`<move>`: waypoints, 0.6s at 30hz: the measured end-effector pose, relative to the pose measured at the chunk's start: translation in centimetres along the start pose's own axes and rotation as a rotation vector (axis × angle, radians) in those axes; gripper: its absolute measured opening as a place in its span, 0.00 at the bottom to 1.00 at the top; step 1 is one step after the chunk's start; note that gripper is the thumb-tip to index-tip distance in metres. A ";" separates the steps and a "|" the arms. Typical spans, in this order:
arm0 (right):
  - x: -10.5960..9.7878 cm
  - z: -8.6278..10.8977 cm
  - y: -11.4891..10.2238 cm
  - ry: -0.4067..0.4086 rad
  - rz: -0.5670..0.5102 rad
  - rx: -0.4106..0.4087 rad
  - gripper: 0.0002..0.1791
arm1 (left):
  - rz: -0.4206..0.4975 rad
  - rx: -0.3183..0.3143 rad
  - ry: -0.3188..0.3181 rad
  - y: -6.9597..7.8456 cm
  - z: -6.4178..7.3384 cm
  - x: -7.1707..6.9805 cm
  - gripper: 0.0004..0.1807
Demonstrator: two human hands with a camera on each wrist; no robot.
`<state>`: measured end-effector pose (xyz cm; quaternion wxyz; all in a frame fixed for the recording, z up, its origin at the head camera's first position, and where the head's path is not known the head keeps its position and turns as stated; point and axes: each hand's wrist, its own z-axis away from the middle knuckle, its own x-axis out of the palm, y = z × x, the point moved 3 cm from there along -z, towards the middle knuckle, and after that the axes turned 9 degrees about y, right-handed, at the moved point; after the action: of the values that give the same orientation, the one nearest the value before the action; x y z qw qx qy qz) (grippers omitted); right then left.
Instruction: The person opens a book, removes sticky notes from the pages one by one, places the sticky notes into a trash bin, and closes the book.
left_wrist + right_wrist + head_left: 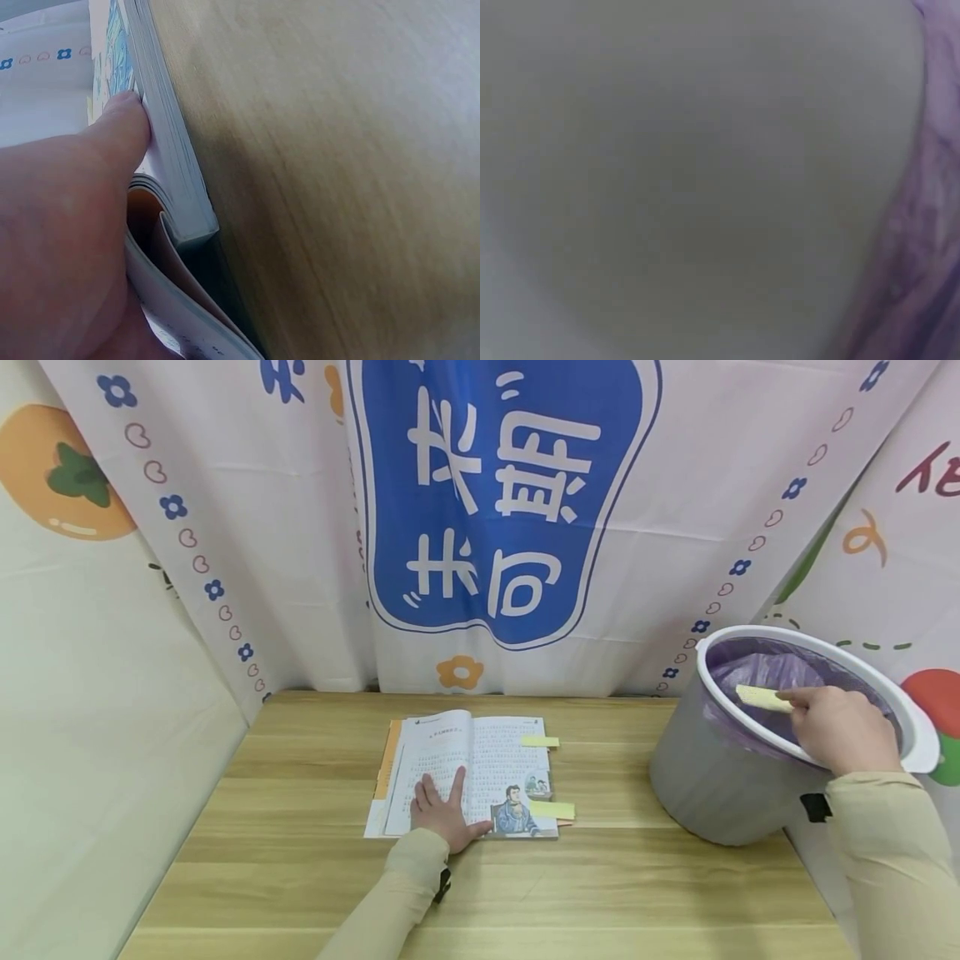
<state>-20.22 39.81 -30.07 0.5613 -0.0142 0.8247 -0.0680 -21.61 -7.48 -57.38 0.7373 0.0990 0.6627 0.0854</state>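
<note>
An open book (495,747) lies on the wooden table, its right page showing print and a drawing of a person. My left hand (441,814) rests on the lower middle of the book with fingers spread; in the left wrist view its thumb (124,127) presses on the page near the book's bottom edge. Two yellow sticky notes (553,810) stick out past the right page's edge. Over the mouth of the grey trash bin (720,785), my right hand (847,731) pinches a yellow sticky note (761,697). The right wrist view is blurred and does not show the fingers.
The bin stands at the table's right edge, with a white rim (918,727) and a purple bag (772,672) inside. A printed curtain (315,568) hangs behind the table and along both sides. Bare wood (300,760) lies left of the book.
</note>
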 end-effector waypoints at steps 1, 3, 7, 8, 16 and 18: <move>0.2 0.0 0.1 -0.035 0.000 0.003 0.21 | 0.005 0.001 0.001 0.0 0.0 0.0 0.59; 0.3 -0.1 0.3 -0.073 -0.008 0.004 0.22 | 0.012 0.000 0.002 -0.1 -0.1 0.1 0.60; 0.3 -0.1 0.4 -0.061 -0.022 -0.012 0.22 | 0.012 0.002 0.008 0.0 -0.1 0.1 0.60; 0.2 0.0 0.3 -0.052 -0.026 -0.018 0.22 | 0.011 0.001 0.009 0.0 -0.1 0.1 0.60; -0.4 0.0 -0.3 0.052 -0.035 -0.061 0.19 | 0.016 -0.002 0.009 -0.2 -0.4 0.7 0.61; -0.6 0.0 -0.5 0.100 -0.037 -0.086 0.18 | 0.013 -0.003 0.003 -0.3 -0.6 0.8 0.61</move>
<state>-20.04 39.33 -29.39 0.5169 -0.0503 0.8535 -0.0433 -22.08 -7.56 -58.32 0.7360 0.1019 0.6630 0.0914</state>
